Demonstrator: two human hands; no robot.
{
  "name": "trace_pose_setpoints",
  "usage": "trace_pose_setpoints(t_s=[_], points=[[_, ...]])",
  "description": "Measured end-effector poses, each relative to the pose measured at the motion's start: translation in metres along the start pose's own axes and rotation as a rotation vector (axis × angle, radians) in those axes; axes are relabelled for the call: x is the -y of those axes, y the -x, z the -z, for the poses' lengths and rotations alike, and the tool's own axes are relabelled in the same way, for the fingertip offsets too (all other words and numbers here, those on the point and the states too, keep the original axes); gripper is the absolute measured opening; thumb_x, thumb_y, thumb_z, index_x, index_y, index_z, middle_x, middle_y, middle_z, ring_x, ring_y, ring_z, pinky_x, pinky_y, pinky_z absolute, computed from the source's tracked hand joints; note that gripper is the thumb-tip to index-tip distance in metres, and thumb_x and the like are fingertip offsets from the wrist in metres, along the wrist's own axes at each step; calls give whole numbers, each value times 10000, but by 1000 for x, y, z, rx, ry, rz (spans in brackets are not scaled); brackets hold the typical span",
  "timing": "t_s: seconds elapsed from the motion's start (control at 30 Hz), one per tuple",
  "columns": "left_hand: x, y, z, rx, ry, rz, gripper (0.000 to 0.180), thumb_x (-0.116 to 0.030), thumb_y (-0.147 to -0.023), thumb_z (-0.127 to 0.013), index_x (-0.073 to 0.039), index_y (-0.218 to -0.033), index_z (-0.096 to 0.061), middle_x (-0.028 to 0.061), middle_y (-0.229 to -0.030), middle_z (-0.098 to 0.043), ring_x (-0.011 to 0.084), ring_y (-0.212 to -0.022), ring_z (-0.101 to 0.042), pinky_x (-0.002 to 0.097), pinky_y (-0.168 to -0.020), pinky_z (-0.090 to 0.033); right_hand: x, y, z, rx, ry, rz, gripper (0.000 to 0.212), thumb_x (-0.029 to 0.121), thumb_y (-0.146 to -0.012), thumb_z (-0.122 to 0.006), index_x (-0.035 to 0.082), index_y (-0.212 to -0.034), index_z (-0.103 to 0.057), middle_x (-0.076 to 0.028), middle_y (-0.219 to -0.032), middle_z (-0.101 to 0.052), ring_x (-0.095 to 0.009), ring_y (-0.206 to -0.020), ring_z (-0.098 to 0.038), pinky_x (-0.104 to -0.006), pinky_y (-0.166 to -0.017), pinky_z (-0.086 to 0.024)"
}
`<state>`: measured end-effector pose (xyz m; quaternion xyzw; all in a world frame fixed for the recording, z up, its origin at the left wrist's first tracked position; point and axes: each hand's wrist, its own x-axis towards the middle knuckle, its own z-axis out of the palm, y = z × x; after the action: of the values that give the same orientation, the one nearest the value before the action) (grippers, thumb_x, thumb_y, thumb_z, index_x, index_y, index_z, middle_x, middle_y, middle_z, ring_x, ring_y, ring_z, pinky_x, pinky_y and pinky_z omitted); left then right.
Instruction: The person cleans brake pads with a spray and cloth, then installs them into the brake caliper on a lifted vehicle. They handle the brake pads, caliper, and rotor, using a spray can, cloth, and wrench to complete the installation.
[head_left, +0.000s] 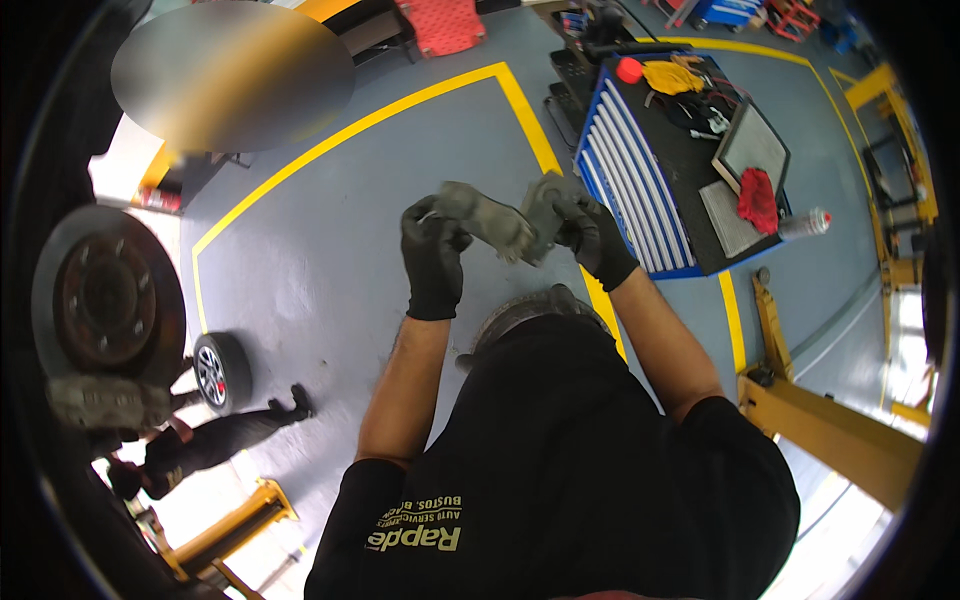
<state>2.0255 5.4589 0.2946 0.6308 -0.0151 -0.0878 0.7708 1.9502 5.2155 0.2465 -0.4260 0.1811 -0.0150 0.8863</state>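
In front of my chest, my black-gloved left hand (433, 255) pinches one end of a worn grey brake pad (482, 217). My right hand (597, 238), gloved the same way, grips a second brake pad (541, 220) by its edge. The two pads meet or overlap at their inner ends; whether they touch I cannot tell. Both are slightly blurred. Off to the left stands a rusty brake disc with its hub (108, 290), and a grey caliper (108, 402) sits at its lower edge.
To the right is a blue tool chest (640, 185) with a red cloth (757, 200) and spray can (805, 223) on top. A wheel (222, 372) and another person (205, 445) are at left. Yellow lift arms (830, 430) flank me. A round dark object (500, 318) is partly hidden below my hands.
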Motion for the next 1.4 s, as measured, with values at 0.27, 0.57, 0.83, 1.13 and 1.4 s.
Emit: trace_pose_setpoints(t_s=[0.27,0.57,0.83,1.13,1.4], points=[[-40,27,54,-214,405,-77,371,-107,-1017,-619,-18,-1345,-469,115,-1096,-648,174,-893,-646,326,-790,-556,-15,-1,-84,303,-34,-25,479,253,-1014,-678,74,-1443,-562,-57,-1160,-703,-176,-868,-709,-265,-698,-534],[-80,44,60,-211,53,-283,388,-49,-955,-633,26,-1316,-513,123,-1077,-660,146,-864,-650,302,-758,-578,-30,10,-139,769,-96,-43,557,329,-1005,-648,60,-1460,-472,-201,-1389,-618,-368,-1156,-705,-418,-895,-614],[-125,58,55,-249,-454,-262,324,-55,-937,-674,20,-1247,-616,66,-983,-691,107,-788,-641,280,-695,-548,-29,15,-159,790,-341,-305,549,478,-1059,-501,97,-1451,-462,-239,-1443,-586,-435,-1217,-669,-515,-941,-594],[-150,58,58,-253,-923,-458,377,-100,-849,-743,-14,-1210,-674,108,-1053,-645,163,-860,-623,328,-769,-556,-15,41,-181,668,-92,-171,544,209,-1028,-606,91,-1480,-328,-238,-1377,-586,-396,-1192,-678,-501,-947,-596],[-151,59,72,-290,-1236,-655,398,-144,-849,-761,-52,-1229,-684,133,-1184,-637,206,-958,-619,364,-840,-548,-10,53,-186,673,-76,-127,605,121,-995,-656,73,-1488,-308,-238,-1398,-563,-368,-1182,-684,-462,-944,-614]])
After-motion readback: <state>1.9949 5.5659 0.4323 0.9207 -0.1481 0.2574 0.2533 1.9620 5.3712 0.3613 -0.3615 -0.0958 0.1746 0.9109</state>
